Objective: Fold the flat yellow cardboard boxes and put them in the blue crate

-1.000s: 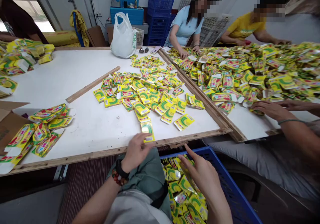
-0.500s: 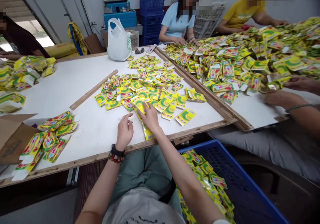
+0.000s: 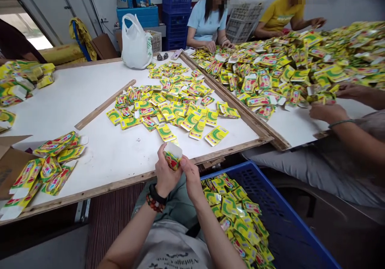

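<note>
My left hand point(image 3: 165, 173) and my right hand point(image 3: 191, 178) together hold a small yellow and red printed carton point(image 3: 173, 156) just above the front wooden edge of the table. Its pale, open end points up and its sides are partly hidden by my fingers. A loose spread of flat yellow cartons point(image 3: 162, 110) lies on the white board just beyond my hands. A black watch and a red beaded bracelet sit on my left wrist.
A blue crate point(image 3: 255, 209) of cartons stands below my right hand. A co-worker's hands point(image 3: 329, 110) work at a large heap on the right board. A wooden strip point(image 3: 105, 104), a white plastic bag point(image 3: 135, 38) and a cardboard box point(image 3: 9, 160) are nearby.
Both hands have come back from the spread toward the table's front edge, now holding a carton up between them. The view has shifted slightly.
</note>
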The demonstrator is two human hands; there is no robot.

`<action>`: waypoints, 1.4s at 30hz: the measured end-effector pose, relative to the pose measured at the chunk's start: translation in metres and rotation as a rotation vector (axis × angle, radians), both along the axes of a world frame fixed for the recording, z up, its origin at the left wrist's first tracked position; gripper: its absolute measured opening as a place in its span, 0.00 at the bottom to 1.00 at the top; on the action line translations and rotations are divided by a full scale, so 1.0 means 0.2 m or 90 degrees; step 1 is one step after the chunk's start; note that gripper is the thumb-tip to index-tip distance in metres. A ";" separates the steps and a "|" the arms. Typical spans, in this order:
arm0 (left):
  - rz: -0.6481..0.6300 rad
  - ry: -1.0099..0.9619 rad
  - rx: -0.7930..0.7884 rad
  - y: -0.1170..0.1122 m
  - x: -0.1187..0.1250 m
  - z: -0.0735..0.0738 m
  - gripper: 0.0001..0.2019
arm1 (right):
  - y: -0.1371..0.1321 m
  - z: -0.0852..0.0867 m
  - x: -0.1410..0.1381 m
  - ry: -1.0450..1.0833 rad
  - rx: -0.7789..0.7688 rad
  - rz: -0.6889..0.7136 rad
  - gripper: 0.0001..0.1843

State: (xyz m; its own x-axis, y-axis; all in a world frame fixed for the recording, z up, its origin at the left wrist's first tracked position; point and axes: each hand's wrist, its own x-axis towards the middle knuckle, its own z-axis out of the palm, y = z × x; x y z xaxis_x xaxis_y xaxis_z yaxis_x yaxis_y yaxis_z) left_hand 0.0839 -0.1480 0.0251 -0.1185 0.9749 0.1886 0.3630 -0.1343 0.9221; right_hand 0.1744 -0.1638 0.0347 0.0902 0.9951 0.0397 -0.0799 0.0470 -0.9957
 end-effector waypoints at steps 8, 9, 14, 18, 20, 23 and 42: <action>-0.027 0.139 0.205 0.00 -0.03 -0.18 0.22 | 0.03 0.01 -0.02 -0.015 -0.040 -0.054 0.23; -0.048 0.151 0.231 0.00 -0.03 -0.19 0.21 | 0.03 0.00 -0.01 -0.020 -0.036 -0.050 0.24; -0.119 0.121 0.197 0.01 -0.03 -0.17 0.31 | 0.01 0.04 0.05 -0.173 0.123 0.065 0.21; -0.119 0.181 0.096 0.03 -0.02 -0.15 0.19 | 0.02 0.06 0.06 -0.255 0.139 0.034 0.19; -0.094 0.186 0.095 0.03 -0.02 -0.15 0.19 | 0.04 0.06 0.05 -0.265 0.103 0.016 0.19; -0.086 0.172 0.122 0.04 -0.02 -0.16 0.23 | 0.08 0.07 0.06 -0.268 0.052 0.037 0.21; -0.178 0.164 0.190 0.05 -0.02 -0.07 0.15 | -0.02 0.03 0.10 -0.599 0.219 0.045 0.22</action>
State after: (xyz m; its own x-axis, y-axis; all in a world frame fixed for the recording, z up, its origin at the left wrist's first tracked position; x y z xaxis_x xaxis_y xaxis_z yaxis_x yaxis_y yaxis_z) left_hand 0.0793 -0.1384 0.0116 0.2272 0.8617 0.4537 0.4868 -0.5040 0.7135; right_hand 0.1941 -0.1681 0.0405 -0.1842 0.9182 0.3507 0.7192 0.3691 -0.5887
